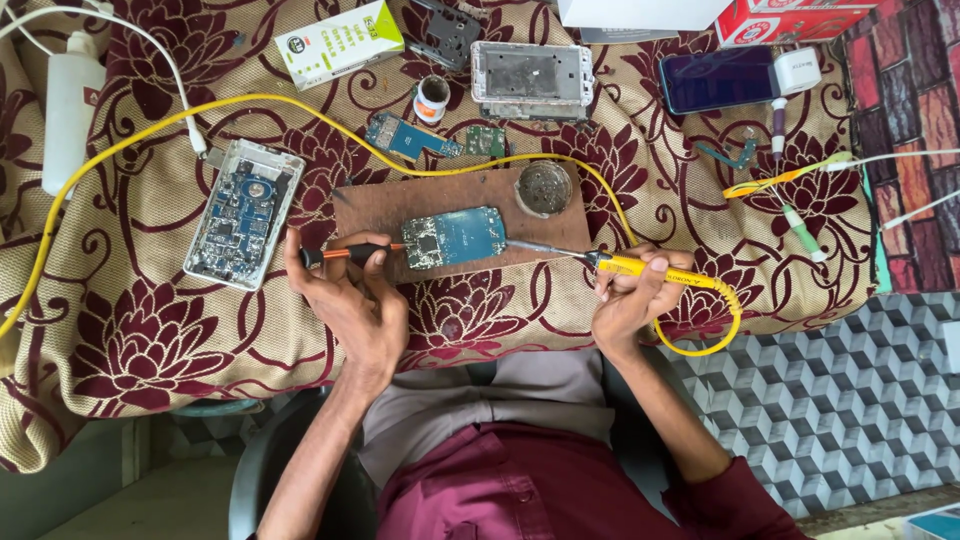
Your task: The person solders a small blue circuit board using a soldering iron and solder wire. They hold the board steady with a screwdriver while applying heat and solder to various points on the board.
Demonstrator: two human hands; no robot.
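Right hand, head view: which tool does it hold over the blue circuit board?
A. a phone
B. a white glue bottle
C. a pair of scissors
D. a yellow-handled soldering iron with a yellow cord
D: the right hand holds a yellow-handled soldering iron, its metal tip reaching the edge of the blue circuit board on the brown work board, while the left hand holds an orange-and-black tool at the board's other end.

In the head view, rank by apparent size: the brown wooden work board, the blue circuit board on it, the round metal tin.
1. Brown wooden work board
2. Blue circuit board
3. Round metal tin

All lie at a similar distance, so the order is clear.
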